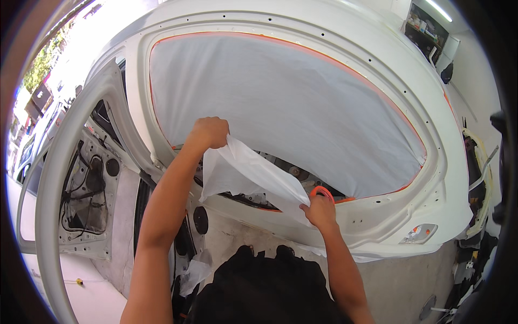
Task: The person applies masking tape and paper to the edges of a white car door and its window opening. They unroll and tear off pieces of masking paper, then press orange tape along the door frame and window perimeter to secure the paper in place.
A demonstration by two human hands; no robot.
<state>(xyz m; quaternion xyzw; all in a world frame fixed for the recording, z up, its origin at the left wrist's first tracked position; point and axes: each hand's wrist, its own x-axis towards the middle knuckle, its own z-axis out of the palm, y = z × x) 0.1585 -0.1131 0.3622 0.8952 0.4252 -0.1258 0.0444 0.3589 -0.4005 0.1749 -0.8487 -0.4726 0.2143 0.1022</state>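
Note:
A loose piece of white masking sheet [259, 171] is stretched between my hands, in front of the lower part of a car's side window opening. My left hand [211, 133] is closed in a fist on its upper left end. Lower and to the right, my right hand [320, 210] pinches the sheet's other end and also has a roll of orange tape [322, 191] in its grip. Behind the sheet, a larger pale grey covering [270, 97] spans most of the opening, with orange tape along its edge. A gap below it shows dark parts inside.
The white car body [372, 67] frames the opening. An open door frame [51, 178] stands at the left, its inner panel [86, 194] bare with wiring. Crumpled clear plastic [195, 274] lies low beside my left arm. Car parts [477, 183] line the right wall.

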